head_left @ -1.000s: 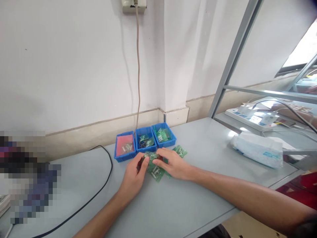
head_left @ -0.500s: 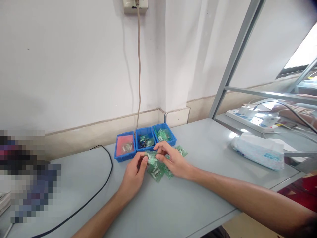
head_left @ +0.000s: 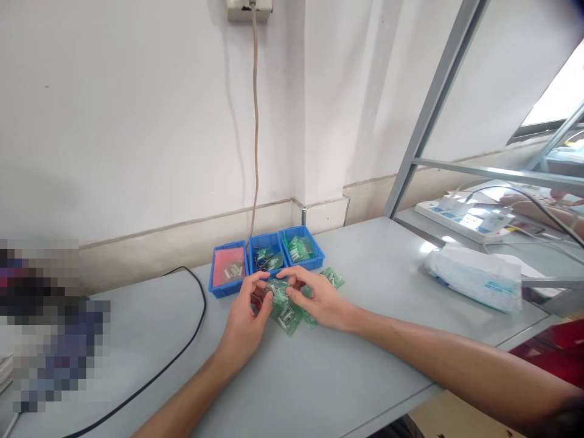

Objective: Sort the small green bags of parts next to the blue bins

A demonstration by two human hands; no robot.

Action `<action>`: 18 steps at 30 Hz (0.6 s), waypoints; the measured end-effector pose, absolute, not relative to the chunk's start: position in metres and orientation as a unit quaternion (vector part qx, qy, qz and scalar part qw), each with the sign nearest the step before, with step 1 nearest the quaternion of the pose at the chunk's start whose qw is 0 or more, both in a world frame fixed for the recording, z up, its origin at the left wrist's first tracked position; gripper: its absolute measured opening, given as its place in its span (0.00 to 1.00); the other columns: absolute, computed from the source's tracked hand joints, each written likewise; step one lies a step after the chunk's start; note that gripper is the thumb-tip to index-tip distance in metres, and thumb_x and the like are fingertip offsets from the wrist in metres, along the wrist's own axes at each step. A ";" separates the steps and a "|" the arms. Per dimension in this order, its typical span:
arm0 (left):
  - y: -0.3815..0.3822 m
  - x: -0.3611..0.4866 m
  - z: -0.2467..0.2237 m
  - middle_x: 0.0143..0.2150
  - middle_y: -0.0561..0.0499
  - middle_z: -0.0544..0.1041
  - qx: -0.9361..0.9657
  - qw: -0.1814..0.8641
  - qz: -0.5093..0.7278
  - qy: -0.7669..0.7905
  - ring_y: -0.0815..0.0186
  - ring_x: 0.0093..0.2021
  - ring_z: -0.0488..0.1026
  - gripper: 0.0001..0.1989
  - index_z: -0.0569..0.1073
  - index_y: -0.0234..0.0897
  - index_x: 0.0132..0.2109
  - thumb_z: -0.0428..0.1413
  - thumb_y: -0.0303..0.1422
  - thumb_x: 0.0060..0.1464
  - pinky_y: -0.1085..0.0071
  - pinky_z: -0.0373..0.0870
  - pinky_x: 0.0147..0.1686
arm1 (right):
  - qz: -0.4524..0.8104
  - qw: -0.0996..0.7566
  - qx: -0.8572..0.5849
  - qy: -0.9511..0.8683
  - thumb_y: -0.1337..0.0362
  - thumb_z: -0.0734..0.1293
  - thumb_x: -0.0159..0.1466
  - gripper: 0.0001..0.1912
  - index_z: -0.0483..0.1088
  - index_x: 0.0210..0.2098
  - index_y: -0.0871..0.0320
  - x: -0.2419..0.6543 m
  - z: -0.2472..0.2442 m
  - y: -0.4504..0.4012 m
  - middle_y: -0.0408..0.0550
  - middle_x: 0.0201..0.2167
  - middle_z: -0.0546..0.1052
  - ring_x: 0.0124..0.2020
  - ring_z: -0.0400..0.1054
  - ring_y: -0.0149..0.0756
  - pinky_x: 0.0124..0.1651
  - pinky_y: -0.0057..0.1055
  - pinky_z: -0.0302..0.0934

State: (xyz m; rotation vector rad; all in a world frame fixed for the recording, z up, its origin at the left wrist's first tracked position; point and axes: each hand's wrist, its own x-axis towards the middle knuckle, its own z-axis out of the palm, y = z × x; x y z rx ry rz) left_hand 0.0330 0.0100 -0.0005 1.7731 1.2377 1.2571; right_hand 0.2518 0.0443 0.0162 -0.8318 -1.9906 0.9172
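Between my two hands is a small clear green plastic bag (head_left: 278,289) with metal parts in it. My left hand (head_left: 249,309) pinches its left side with thumb and fingers. On the other side my right hand (head_left: 314,297) grips it, thumb and fingertips at its edge. Just below lies another green bag of small metal parts (head_left: 287,318) on the grey table (head_left: 292,383). One more such bag (head_left: 334,277) rests beyond my right hand, and others are partly hidden beneath it.
Three blue bins stand by the wall: one with a pink sheet and small parts (head_left: 228,268), one with loose screws and bags (head_left: 268,257), one with green bags (head_left: 301,247). A black cable (head_left: 201,316) curves at left. A white plastic package (head_left: 474,278) and a metal frame (head_left: 429,109) are at right.
My right fingers have come down and closer to my left hand, onto the bag's upper edge. My left fingers have shifted on the bag. The bins stay put.
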 end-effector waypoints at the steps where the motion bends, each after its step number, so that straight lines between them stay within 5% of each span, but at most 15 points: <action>1: 0.010 0.033 -0.001 0.44 0.51 0.74 0.672 0.313 0.479 0.470 0.64 0.40 0.71 0.15 0.67 0.44 0.62 0.54 0.37 0.73 0.68 0.71 0.42 | 0.359 0.388 -0.331 -0.782 0.66 0.64 0.74 0.15 0.72 0.58 0.51 0.252 0.015 0.045 0.41 0.35 0.73 0.35 0.68 0.33 0.33 0.26 0.57; 18: 0.012 0.031 -0.001 0.44 0.51 0.75 0.667 0.299 0.477 0.488 0.64 0.40 0.71 0.15 0.70 0.44 0.61 0.54 0.42 0.73 0.69 0.70 0.41 | 0.351 0.385 -0.317 -0.792 0.66 0.60 0.76 0.14 0.68 0.59 0.51 0.251 0.013 0.045 0.42 0.37 0.75 0.38 0.70 0.34 0.41 0.29 0.63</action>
